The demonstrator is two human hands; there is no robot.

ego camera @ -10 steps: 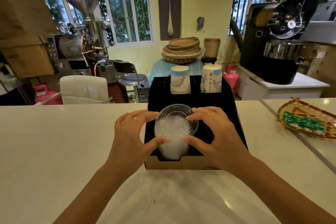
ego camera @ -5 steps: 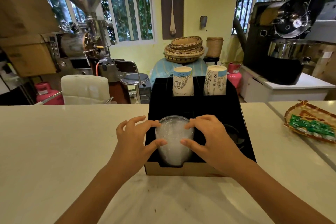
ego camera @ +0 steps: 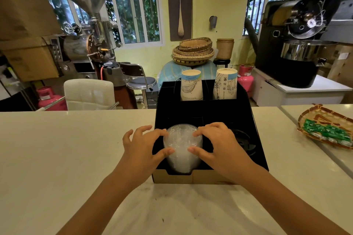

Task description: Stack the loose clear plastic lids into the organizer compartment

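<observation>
A stack of clear plastic lids (ego camera: pixel 181 147) stands in the front left compartment of a black cardboard organizer (ego camera: pixel 254 139) on the white counter. My left hand (ego camera: pixel 142 149) presses the stack's left side with thumb and fingertips. My right hand (ego camera: pixel 217 145) holds its right side the same way. The top lid lies about level with the compartment rim. The lower lids show through the notch in the organizer's front wall.
Two stacks of paper cups (ego camera: pixel 191 87) (ego camera: pixel 226 84) stand in the organizer's back compartments. Black lids (ego camera: pixel 243 141) lie in the front right compartment. A woven tray with green packets (ego camera: pixel 324 126) rests at the right. Counter surface (ego camera: pixel 66 158) stretches left and in front.
The lid stack has sunk lower into the compartment, with both hands following it down. The view has shifted slightly.
</observation>
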